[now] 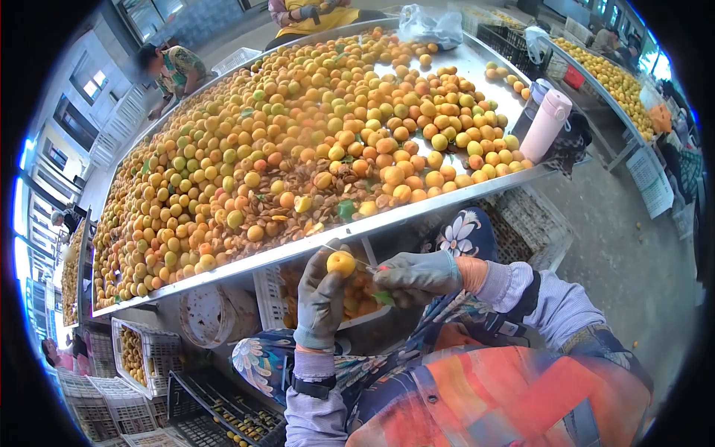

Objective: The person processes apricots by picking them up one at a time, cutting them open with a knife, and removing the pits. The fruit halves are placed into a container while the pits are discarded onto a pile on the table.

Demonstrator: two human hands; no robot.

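Observation:
Gloved in grey, my left hand (320,302) holds a yellow-orange fruit (341,263) upright between thumb and fingers, just in front of the table's near edge. My right hand (421,274), also gloved, is closed around a small tool with a thin metal tip (366,265) that points toward the fruit. A bit of red shows at its grip. A green leaf (383,298) is below my right fingers. Beyond both hands, the metal table (417,211) bears a large heap of fruit (246,134), with a pile of brown pits (287,195) near its front edge.
A white crate (268,298) of fruit is below my hands, beside a dirty white bucket (208,316). More crates (153,357) stand lower left. A pink bottle (547,125) and a plastic bag (432,26) are on the table. Two people (175,71) (313,13) sit across it.

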